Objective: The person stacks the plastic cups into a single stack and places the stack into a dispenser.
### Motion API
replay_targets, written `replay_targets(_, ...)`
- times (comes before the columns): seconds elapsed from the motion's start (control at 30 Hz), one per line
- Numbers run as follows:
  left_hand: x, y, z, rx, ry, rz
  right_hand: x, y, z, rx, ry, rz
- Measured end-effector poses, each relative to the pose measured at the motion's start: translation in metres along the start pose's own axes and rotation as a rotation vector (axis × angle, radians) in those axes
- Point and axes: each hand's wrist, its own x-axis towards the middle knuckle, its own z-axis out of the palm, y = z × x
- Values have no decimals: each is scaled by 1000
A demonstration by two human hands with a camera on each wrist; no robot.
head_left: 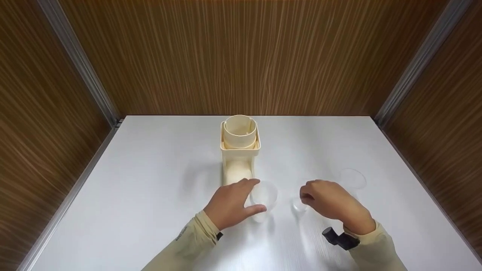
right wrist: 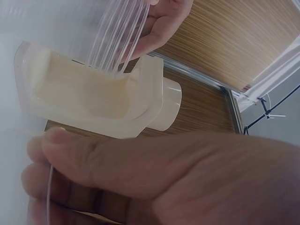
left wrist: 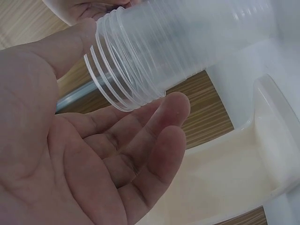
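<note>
White surface (head_left: pixel 150 188): carries everything.
Cream plastic holder with a round collar (head_left: pixel 241 152): beyond the stack and to its left.
Stack of clear plastic cups (left wrist: pixel 159 51): long axis upright, rims up, between the two hands, the left much nearer.
Left hand (head_left: pixel 233 203): grip wide, thumb at the top rims, fingers spread beside them.
Right hand (head_left: pixel 327 199): grip narrow, pinching one single clear plastic cup (head_left: pixel 299 205), right of the stack and apart from it.

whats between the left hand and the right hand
The head view shows a stack of clear plastic cups close by the left hand, then bare white tabletop, then a clear item at the right hand.
</note>
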Motion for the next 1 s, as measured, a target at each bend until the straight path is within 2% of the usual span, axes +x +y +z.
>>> replay_targets(1.0, -1, 0, 2, 1, 15, 9, -1, -4, 1, 0, -3, -20)
